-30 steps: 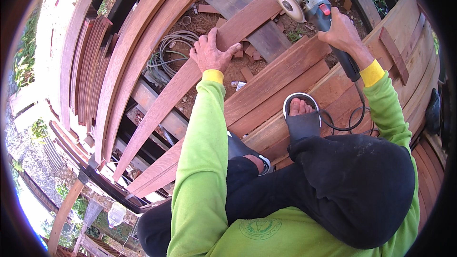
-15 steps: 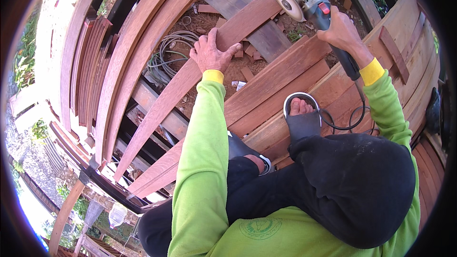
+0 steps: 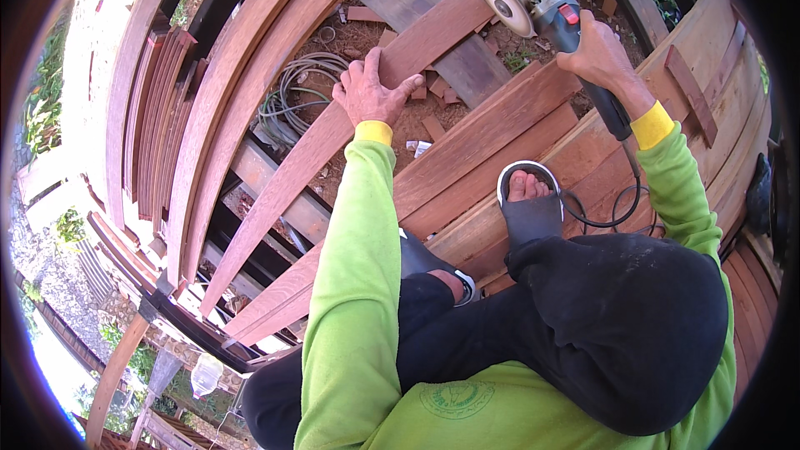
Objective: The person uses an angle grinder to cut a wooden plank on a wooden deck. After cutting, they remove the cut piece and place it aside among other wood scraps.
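My right hand [image 3: 602, 58] is closed around the body of an angle grinder [image 3: 560, 21], blue-grey with a red switch and a metal head. Its pale round disc [image 3: 506, 8] overlaps the right edge of a long reddish-brown plank [image 3: 442, 31]; whether they touch I cannot tell. Farther down that plank rests my left hand [image 3: 372, 93], palm down, its fingers spread across the width and the thumb stretched past the right edge. From the grinder's rear a black cord [image 3: 617, 222] curls down beside my foot.
Several planks [image 3: 492, 129] lie under and beside my sandalled feet. Curved boards [image 3: 242, 75] and a stack of thin slats [image 3: 164, 125] stand at the left. A coiled hose or cable [image 3: 292, 87] and wood offcuts lie on the ground below. A short strip [image 3: 690, 93] sits on the right-hand boards.
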`<state>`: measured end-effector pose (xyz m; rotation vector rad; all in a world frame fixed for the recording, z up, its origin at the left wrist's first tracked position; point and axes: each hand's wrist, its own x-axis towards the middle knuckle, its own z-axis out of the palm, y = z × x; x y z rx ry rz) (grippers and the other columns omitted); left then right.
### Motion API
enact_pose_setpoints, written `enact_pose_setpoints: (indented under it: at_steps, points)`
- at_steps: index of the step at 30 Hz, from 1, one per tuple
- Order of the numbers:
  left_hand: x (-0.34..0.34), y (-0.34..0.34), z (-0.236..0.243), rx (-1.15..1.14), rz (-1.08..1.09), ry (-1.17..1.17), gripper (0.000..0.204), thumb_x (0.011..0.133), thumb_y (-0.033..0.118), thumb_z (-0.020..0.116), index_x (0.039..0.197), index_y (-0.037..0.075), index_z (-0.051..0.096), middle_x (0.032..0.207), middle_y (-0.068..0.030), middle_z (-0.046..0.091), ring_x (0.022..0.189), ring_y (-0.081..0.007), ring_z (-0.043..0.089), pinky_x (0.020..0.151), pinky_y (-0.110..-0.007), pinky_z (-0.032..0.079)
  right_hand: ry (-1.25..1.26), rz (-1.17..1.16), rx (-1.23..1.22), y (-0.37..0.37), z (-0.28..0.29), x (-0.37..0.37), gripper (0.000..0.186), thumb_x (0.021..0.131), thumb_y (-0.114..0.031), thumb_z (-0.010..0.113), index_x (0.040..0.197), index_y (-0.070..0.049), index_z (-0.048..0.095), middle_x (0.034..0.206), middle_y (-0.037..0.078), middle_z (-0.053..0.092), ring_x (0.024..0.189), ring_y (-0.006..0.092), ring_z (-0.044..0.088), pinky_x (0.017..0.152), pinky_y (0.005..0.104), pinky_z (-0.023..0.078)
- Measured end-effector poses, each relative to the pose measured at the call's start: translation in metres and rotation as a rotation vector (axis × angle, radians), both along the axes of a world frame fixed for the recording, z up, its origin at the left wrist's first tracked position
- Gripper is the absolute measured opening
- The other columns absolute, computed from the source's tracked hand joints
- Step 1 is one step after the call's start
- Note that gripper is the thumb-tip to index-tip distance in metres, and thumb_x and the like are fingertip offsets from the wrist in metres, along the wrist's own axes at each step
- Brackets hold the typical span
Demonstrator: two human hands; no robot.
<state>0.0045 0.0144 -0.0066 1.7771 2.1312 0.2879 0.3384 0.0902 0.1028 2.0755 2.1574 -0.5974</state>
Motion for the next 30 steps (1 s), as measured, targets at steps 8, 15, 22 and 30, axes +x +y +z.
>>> enact_pose_setpoints:
  at_steps: [8,15,22,30]
  points:
    - [-0.0002,0.0003,0.0005,-0.006,0.003,-0.004,0.085,0.062,0.067,0.079,0.131,0.022,0.058,0.113,-0.0088,0.055,0.114,-0.0315,0.049,0.103,-0.050,0.029,-0.007,-0.011,-0.023,-0.0005,0.0016,-0.0015,0.057,0.066,-0.023,0.072,0.107,0.013,0.054,0.091,0.032,0.067,0.091,0.0439,0.068,0.081,0.0458,0.054]
    - [0.0005,0.0007,0.0025,-0.019,0.006,-0.006,0.085,0.062,0.067,0.079,0.131,0.022,0.058,0.112,-0.0090,0.055,0.114,-0.0316,0.049,0.103,-0.050,0.029,-0.003,-0.003,-0.006,-0.0005,-0.0001,-0.0003,0.057,0.066,-0.023,0.072,0.107,0.012,0.055,0.092,0.031,0.067,0.091,0.0432,0.068,0.081,0.0455,0.054]
    - [0.0005,0.0005,0.0020,-0.006,0.005,-0.008,0.085,0.062,0.067,0.079,0.131,0.022,0.058,0.111,-0.0087,0.055,0.114,-0.0314,0.049,0.103,-0.051,0.029,-0.013,-0.012,-0.020,-0.0009,0.0011,-0.0017,0.058,0.066,-0.024,0.073,0.108,0.012,0.055,0.093,0.031,0.067,0.091,0.0429,0.068,0.082,0.0453,0.054]
    - [0.0005,0.0007,0.0009,-0.002,0.004,-0.004,0.084,0.062,0.066,0.080,0.130,0.023,0.058,0.110,-0.0085,0.055,0.113,-0.0316,0.049,0.103,-0.051,0.029,-0.026,-0.005,-0.025,0.0002,-0.0008,-0.0005,0.058,0.066,-0.024,0.073,0.109,0.012,0.055,0.093,0.031,0.067,0.092,0.0428,0.068,0.082,0.0453,0.054]
